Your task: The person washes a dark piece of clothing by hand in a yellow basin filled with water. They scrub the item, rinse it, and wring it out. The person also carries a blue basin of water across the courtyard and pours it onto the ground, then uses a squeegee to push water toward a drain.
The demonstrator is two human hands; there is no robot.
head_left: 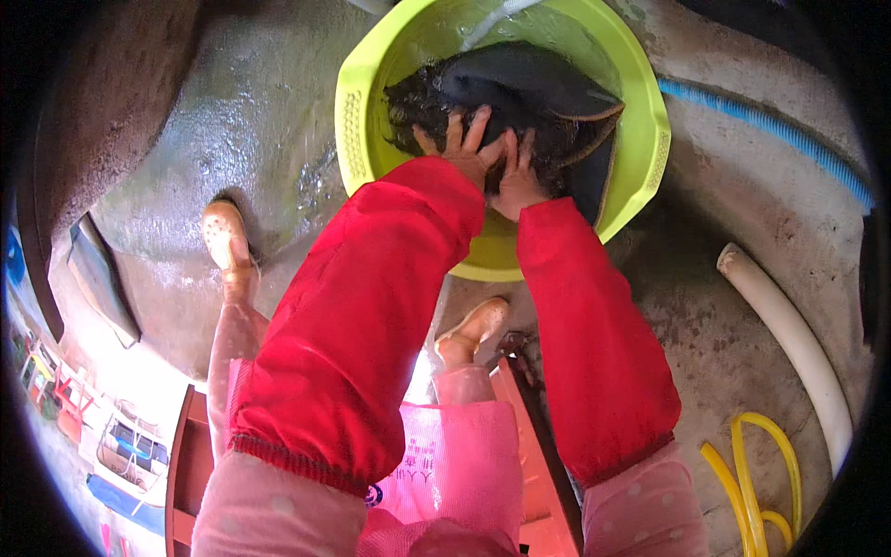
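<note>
A yellow-green plastic basin (636, 200) with water in it stands on the wet floor in front of me. In it lies a soaked dark cloth item (520, 79), black to dark grey, bunched on the left and with a brown edge on the right; its exact kind cannot be made out. My left hand (471, 153) presses on the dark cloth with fingers spread. Close beside it, my right hand (516, 186) reaches onto the same cloth, its fingers stretched out and partly over dark wet folds. Red sleeve covers are on both forearms.
A whitish hose (497, 20) runs into the basin's far side. To the right are a blue corrugated hose (770, 116), a thick white pipe (789, 325) and a coiled yellow hose (747, 473). A reddish-brown frame (186, 464) lies near my legs, at lower left.
</note>
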